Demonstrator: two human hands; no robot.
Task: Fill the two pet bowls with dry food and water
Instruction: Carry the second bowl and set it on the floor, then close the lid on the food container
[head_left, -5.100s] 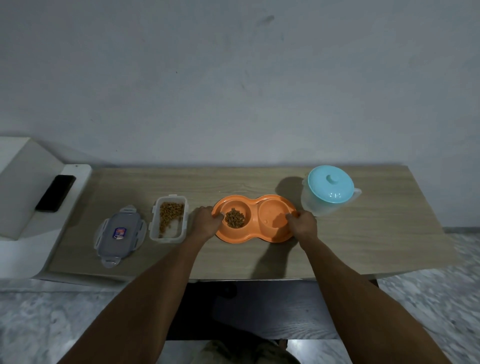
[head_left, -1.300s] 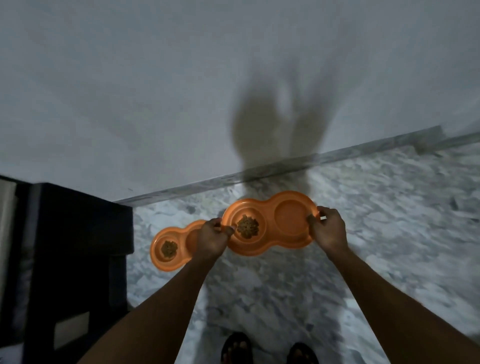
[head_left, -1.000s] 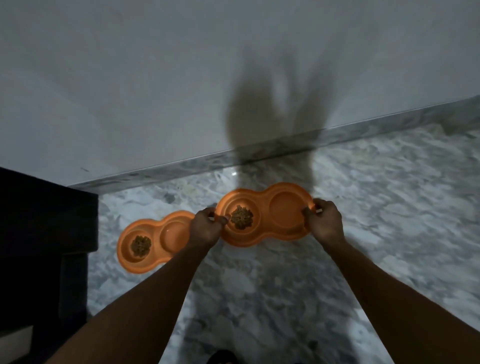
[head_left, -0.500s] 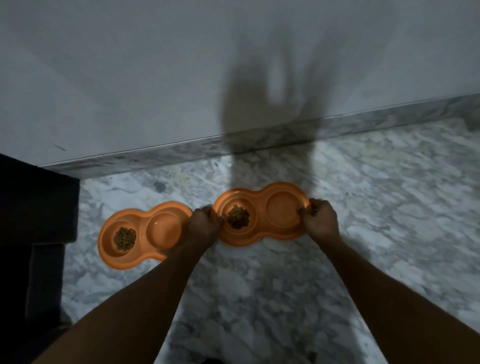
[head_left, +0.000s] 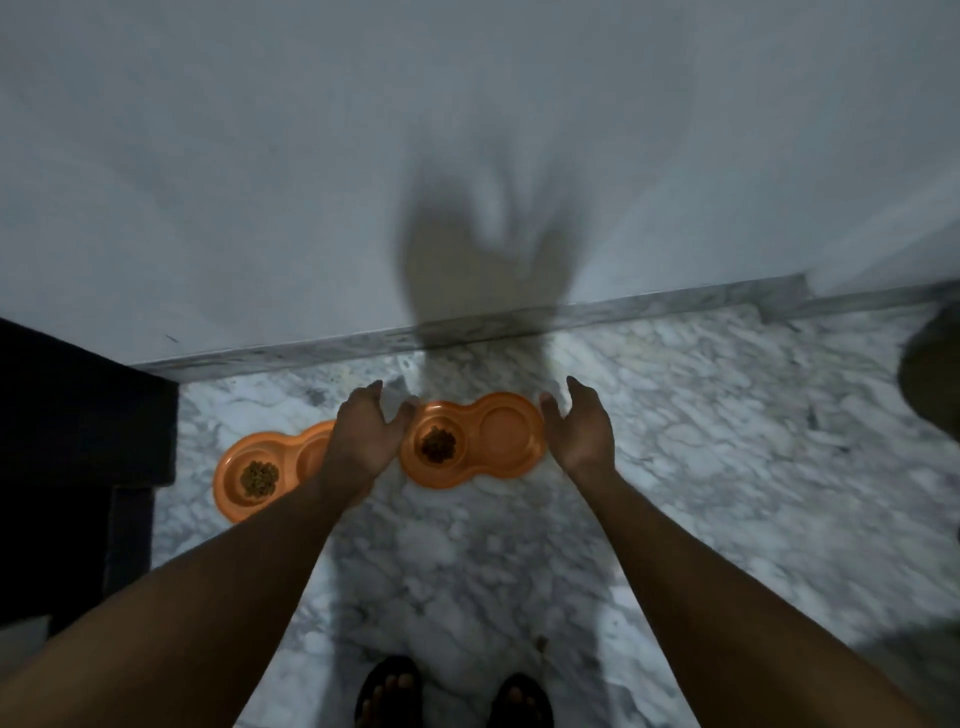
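An orange double pet bowl (head_left: 470, 470) lies on the marble floor near the wall, with dry food (head_left: 438, 445) in its left cup; its right cup (head_left: 506, 433) looks smooth, and I cannot tell if it holds water. A second orange double bowl (head_left: 231, 486) lies to its left, also with dry food (head_left: 259, 477) in its left cup; my left arm covers its right cup. My left hand (head_left: 365, 434) hovers open at the first bowl's left end. My right hand (head_left: 579, 428) is open just off the bowl's right end. Neither hand holds anything.
A dark cabinet (head_left: 72, 441) stands at the left beside the second bowl. The grey wall and its marble skirting (head_left: 623, 312) run just behind the bowls. My sandalled feet (head_left: 452, 696) are at the bottom. A dark shape (head_left: 932, 384) shows at the right edge.
Both hands let go of the right double bowl, which now rests on the floor, and opened and drew slightly away from its ends. The view pulled up and back.
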